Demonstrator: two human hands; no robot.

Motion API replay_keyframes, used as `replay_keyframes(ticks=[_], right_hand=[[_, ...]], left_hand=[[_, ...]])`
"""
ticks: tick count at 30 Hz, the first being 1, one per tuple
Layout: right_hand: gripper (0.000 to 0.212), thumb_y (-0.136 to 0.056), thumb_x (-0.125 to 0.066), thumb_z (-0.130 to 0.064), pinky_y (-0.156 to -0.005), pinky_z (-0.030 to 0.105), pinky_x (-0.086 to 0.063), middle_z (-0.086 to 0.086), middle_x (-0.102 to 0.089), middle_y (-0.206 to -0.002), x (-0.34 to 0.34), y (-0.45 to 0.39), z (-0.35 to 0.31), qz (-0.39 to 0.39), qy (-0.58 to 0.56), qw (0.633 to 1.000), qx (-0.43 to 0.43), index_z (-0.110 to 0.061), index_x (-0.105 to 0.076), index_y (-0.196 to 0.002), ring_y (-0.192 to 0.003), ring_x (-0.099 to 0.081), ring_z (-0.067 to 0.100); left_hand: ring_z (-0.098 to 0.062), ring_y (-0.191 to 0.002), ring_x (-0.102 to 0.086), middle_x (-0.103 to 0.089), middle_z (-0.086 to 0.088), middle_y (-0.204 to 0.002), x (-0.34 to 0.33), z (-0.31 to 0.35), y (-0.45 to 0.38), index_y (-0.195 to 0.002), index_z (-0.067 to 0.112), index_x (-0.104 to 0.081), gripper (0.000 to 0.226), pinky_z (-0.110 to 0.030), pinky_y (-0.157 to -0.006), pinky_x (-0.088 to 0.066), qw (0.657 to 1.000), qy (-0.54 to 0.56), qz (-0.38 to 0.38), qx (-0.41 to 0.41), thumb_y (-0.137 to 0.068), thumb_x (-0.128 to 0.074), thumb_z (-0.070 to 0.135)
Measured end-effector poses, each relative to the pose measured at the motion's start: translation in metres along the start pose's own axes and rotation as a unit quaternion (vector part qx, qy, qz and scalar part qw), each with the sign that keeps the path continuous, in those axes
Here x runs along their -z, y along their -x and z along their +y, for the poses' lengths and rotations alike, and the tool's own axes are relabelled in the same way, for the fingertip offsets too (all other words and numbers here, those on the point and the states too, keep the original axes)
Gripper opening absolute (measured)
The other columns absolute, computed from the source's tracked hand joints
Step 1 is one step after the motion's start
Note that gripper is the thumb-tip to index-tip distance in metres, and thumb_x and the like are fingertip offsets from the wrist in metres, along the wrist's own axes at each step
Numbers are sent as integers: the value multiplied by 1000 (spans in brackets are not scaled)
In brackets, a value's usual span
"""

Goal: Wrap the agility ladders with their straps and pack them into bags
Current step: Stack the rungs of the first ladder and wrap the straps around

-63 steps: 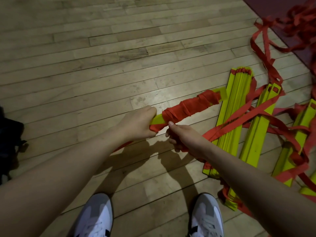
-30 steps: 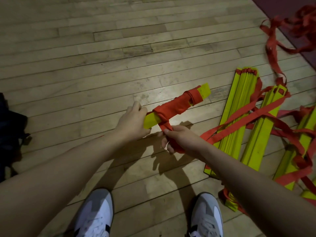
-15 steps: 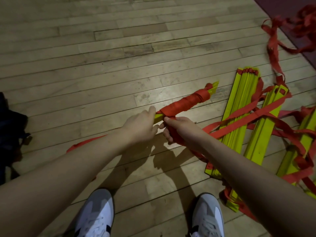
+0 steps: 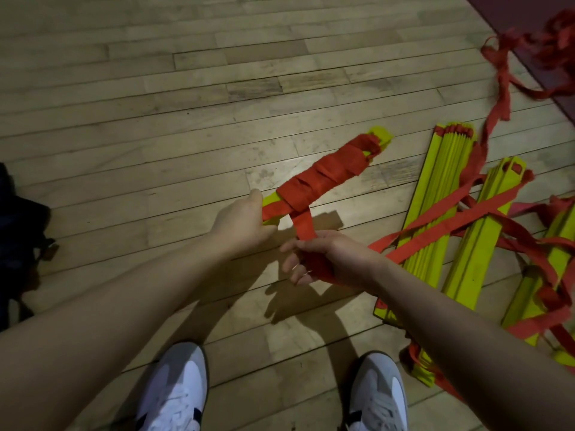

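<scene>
A pale wooden plank floor (image 4: 193,98) fills the scene, with two white and grey shoes (image 4: 174,390) at the near edge, a dark red mat (image 4: 529,17) in the far right corner, and a dark object (image 4: 18,244), unclear, at the left edge.

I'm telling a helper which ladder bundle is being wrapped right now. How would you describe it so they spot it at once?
Start at the wooden floor and the yellow ladder stacks lying at right. Left of them, one bundle is held up in the air: the left hand grips its near end, the right hand pulls its strap. Only it is wound tightly in red.
</scene>
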State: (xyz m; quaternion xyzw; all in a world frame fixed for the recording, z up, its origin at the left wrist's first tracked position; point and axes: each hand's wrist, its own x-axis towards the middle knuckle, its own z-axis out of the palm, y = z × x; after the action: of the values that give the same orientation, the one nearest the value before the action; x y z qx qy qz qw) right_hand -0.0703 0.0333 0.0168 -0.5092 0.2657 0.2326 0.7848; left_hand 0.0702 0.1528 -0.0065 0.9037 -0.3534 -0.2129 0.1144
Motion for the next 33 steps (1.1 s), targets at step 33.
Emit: replay_keyframes(ticks=[33], right_hand=[[29,-102,-42,-20,-56,31,-45,9,-59,-59,4,-4,4,183,83,978,49,-3,-60,-86,-53,-55,19]], left_hand=[[-28,-121,-35,-36,-10,-127,-5,15,13,-144,15,-19,59,-38,-103,-26,987,-29,-60,-147,-94,-48,24]])
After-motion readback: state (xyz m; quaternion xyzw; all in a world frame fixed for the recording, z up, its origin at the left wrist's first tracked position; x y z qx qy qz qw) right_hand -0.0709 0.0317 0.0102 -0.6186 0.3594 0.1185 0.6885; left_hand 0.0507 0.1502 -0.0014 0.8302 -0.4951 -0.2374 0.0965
